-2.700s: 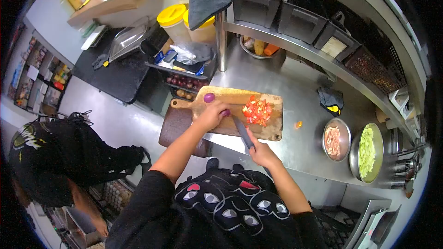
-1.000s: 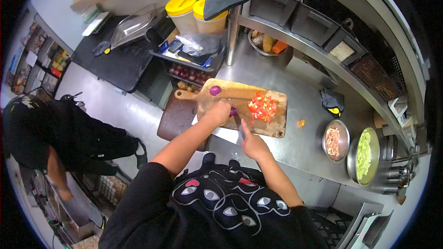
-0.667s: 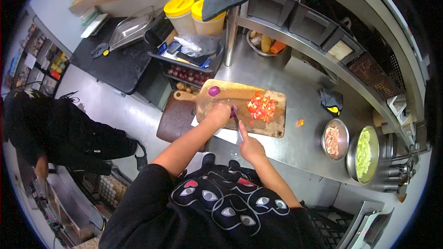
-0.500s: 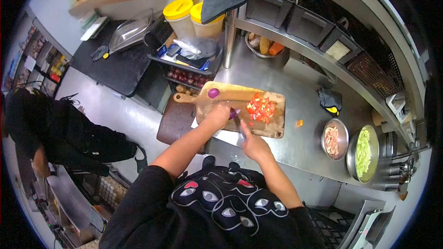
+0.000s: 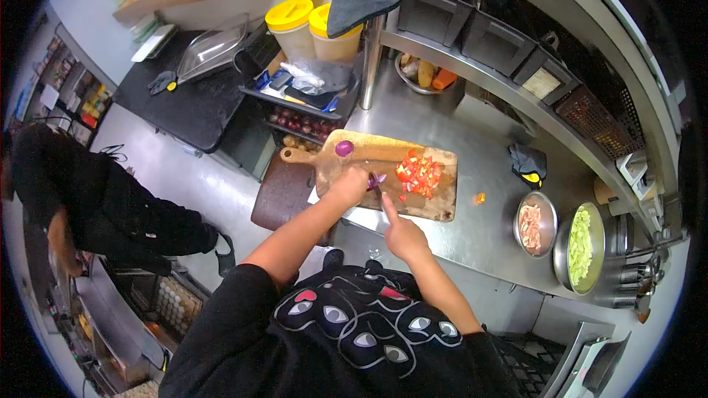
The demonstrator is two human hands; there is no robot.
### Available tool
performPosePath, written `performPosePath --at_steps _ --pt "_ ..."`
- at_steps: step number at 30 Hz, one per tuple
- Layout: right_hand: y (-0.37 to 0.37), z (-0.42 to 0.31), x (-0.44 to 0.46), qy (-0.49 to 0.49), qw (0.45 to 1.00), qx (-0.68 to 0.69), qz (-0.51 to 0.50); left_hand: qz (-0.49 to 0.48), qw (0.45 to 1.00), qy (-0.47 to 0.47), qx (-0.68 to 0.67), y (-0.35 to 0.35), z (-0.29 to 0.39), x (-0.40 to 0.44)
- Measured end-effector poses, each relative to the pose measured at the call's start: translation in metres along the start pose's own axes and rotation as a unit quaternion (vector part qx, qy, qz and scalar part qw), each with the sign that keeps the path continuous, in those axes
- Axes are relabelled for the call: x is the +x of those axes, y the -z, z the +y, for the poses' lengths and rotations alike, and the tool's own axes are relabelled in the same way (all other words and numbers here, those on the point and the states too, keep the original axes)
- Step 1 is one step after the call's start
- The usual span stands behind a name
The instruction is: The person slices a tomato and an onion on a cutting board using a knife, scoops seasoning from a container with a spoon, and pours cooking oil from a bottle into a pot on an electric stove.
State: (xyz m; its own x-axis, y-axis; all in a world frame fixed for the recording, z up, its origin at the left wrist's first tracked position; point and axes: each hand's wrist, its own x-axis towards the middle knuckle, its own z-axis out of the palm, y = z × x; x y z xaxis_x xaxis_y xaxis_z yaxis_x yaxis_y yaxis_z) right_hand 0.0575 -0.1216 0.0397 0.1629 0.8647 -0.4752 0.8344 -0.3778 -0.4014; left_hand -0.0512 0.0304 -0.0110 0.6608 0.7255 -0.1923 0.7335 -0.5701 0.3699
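On a wooden cutting board, my left hand presses a piece of red onion down with curled fingers. Cut slivers show at its right side. My right hand grips a knife, index finger stretched along it, the blade at the onion. The knife's handle is hidden in my palm. Another red onion half lies near the board's handle end. Chopped red tomato or pepper is heaped on the board's right part; I cannot tell which.
Right of the board stand a steel bowl of pinkish strips and a larger bowl of chopped green vegetable. A dark glove lies behind them. A shelf with black bins overhangs the counter. Another person stands at the left.
My right hand and the knife have shifted slightly left and down at the onion. The onion slivers look more spread. The camera view has moved a little.
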Motion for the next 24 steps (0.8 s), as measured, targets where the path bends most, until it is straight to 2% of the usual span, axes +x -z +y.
performPosePath --at_steps 3,7,13,15,21,24 --pt "-0.006 0.005 0.010 -0.001 1.000 -0.008 -0.004 0.039 0.999 -0.013 -0.008 -0.001 0.000 -0.001" --pt "0.009 0.000 0.001 -0.001 1.000 -0.018 -0.004 0.015 1.000 -0.007 -0.006 0.001 -0.005 0.000" --pt "-0.015 0.005 0.009 0.002 1.000 -0.016 0.023 0.017 1.000 -0.017 0.000 0.010 0.003 -0.008" --pt "-0.009 0.009 0.011 0.006 1.000 -0.017 0.004 0.010 1.000 -0.012 -0.004 0.002 -0.003 -0.004" --pt "0.005 -0.004 -0.004 0.000 1.000 -0.023 0.003 0.079 0.995 -0.040 -0.041 -0.022 -0.017 0.006" --pt "-0.010 0.001 0.007 0.005 0.999 -0.030 0.012 0.056 0.998 -0.016 -0.023 -0.017 -0.014 0.002"
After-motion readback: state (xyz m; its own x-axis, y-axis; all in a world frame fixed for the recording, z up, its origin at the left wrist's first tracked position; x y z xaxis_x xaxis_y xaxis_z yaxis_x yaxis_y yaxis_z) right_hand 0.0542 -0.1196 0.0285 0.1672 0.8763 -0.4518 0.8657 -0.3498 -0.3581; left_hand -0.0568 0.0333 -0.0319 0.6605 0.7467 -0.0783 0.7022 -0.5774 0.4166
